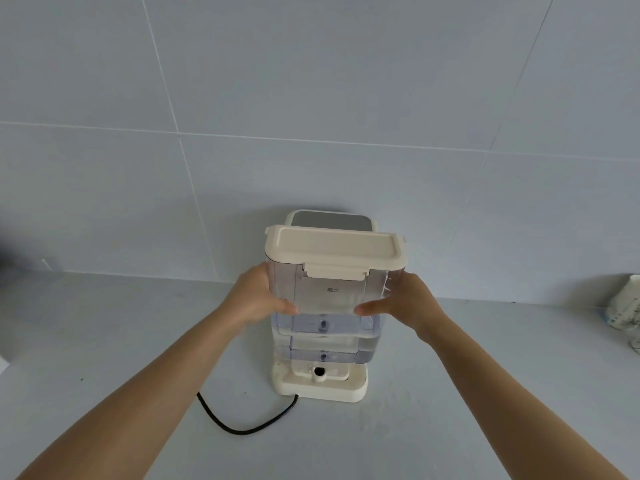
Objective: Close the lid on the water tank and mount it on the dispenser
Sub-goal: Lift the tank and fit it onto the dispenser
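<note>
A clear plastic water tank (329, 299), partly filled with water, is held upright above the cream base of the dispenser (322, 386). Its cream lid (334, 249) sits flat on top with the front latch folded down. My left hand (259, 296) grips the tank's left side and my right hand (401, 303) grips its right side, thumbs across the front. The tank's bottom hangs just above the base, where a round inlet port (319, 371) shows. The dispenser's grey top panel (332, 220) peeks out behind the lid.
A black power cord (242, 427) loops on the grey counter (104, 341) in front and to the left of the dispenser. A patterned white object (627, 306) stands at the right edge. A tiled wall rises directly behind.
</note>
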